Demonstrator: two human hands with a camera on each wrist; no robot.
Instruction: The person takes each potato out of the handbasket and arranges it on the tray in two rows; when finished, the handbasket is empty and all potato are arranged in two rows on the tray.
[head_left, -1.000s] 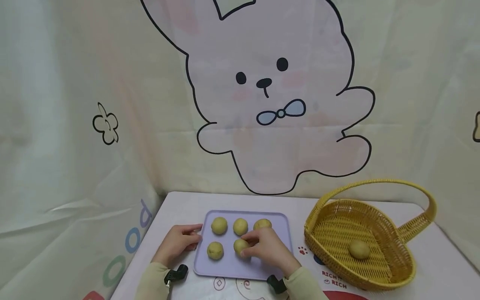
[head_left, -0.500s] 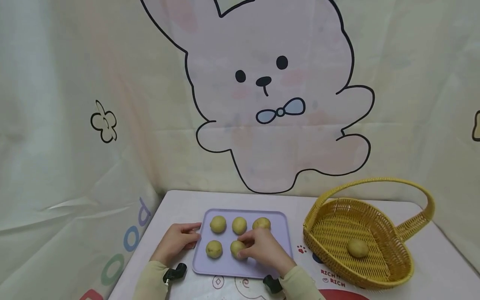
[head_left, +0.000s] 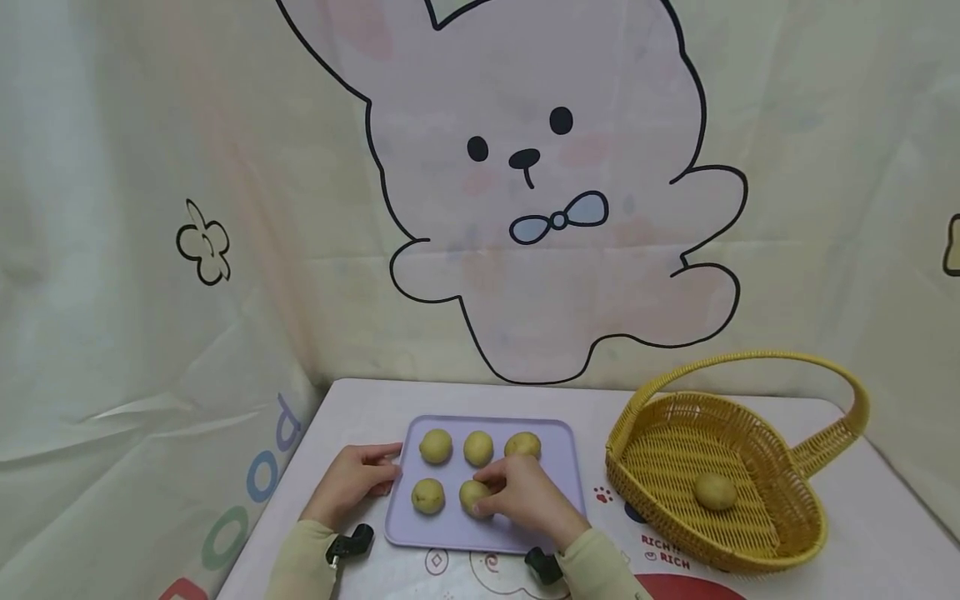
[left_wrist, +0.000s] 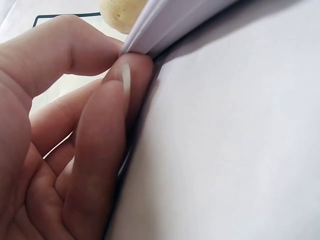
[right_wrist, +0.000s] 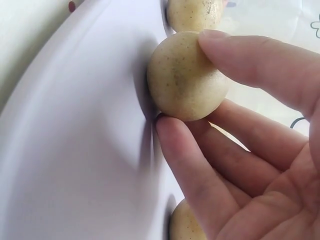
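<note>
A lilac tray [head_left: 558,492] bears several small round potatoes in two rows. In the front row, my right hand [head_left: 528,497] pinches one potato [head_left: 472,498] between thumb and fingers; the right wrist view has this potato [right_wrist: 180,75] close against the tray surface. Another potato [head_left: 428,496] lies left of it, and back-row potatoes [head_left: 436,447] lie behind. At the tray's left edge rests my left hand [head_left: 352,483], index finger and thumb touching the rim. In the left wrist view its fingertips press at the tray's edge [left_wrist: 150,25]; the lower fingers are partly tucked under.
Right of the tray stands a yellow woven basket [head_left: 667,467] with a tall handle, one potato [head_left: 715,492] inside. The white table [head_left: 360,408] has printed pictures and lettering. A curtain [head_left: 337,317] with a cartoon animal hangs behind and to the left.
My right hand and the pinched potato have shifted slightly left over the tray. My left hand stays at the tray's edge. The head view has tilted slightly.
</note>
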